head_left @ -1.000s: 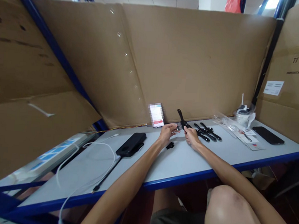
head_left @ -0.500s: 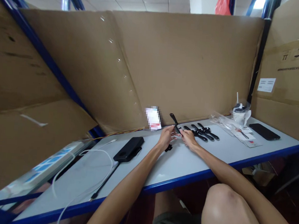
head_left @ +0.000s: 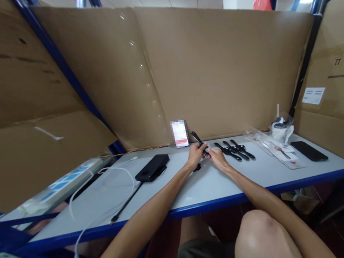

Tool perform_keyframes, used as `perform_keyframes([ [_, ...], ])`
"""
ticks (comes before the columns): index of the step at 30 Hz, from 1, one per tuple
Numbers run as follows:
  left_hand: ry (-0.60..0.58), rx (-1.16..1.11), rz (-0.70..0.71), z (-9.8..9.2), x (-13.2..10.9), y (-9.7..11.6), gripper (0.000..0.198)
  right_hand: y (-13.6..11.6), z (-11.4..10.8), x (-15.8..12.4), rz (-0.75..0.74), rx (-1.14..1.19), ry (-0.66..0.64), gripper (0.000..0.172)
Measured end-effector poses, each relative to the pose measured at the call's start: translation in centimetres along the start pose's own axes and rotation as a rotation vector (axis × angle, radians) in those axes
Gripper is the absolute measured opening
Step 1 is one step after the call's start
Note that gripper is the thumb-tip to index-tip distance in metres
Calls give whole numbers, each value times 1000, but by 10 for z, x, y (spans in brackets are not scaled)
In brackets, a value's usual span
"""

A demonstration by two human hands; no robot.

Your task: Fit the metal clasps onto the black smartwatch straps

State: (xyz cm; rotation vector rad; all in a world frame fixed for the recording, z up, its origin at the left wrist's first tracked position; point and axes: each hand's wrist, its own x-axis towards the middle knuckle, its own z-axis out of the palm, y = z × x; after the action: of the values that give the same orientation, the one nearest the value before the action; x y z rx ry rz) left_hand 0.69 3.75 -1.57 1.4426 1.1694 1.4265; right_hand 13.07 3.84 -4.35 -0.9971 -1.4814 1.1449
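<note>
Over the middle of the table, my left hand is closed on a long black tool with a handle at each end, shaped like a spokeshave. One handle points up and away to the left. My right hand pinches near the tool's middle or other end; my fingers cover what lies there. A small black part lies on the table beside my left wrist. Just right of my right hand, several similar black spokeshaves lie side by side, slanted.
A propped, blurred phone-like screen leans near the cardboard wall. Left are a black power bank, white cables and a power strip. Right are clear packaging, a cup and a black phone.
The held spokeshave has tilted lower, and my left hand has closed further round it. My hands are now closer together. The whole view has shifted slightly.
</note>
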Motion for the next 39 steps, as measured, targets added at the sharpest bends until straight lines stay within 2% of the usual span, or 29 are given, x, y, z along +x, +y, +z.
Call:
perform_keyframes([
  [7, -55, 101, -13, -5, 1, 1, 43, -5, -2, -4, 1, -82, -84, 41],
  [11, -124, 261, -1, -19, 4, 13, 52, -9, -7, -2, -87, -273, 108, 42],
  [14, -83, 528, 48, -41, 7, 19, 33, -7, -14, 4, -32, -364, 262, 42],
  [16, -194, 692, -66, -57, 8, 20, 28, -3, -18, 8, 23, -375, 315, 43],
  [18, -408, 775, -288, -70, 7, 20, 26, 1, -19, 11, 48, -346, 331, 43],
  [20, -567, 798, -427, -76, 5, 21, 27, 4, -19, 12, 39, -324, 320, 43],
  [22, -626, 807, -430, -74, 2, 23, 27, 5, -16, 12, 23, -347, 303, 41],
  [25, -692, 818, -307, -64, -3, 28, 27, 2, -15, 12, 30, -426, 283, 41],
  [27, -722, 744, -259, -56, -6, 30, 26, 0, -15, 11, 34, -461, 273, 42],
  [29, -701, 628, -222, -49, -7, 31, 27, 0, -16, 11, 27, -465, 263, 42],
  [31, -625, 505, -175, -41, -7, 30, 30, 1, -16, 10, 13, -455, 254, 41],
  [33, -477, 361, -137, -31, -5, 26, 34, 2, -15, 10, 6, -466, 248, 41],
  [36, -165, 196, -68, -16, -1, 17, 41, 3, -12, 8, 4, -502, 244, 40],
  [39, -56, 62, -80, -6, -1, 8, 38, 0, -9, 5, 15, -545, 231, 40],
])
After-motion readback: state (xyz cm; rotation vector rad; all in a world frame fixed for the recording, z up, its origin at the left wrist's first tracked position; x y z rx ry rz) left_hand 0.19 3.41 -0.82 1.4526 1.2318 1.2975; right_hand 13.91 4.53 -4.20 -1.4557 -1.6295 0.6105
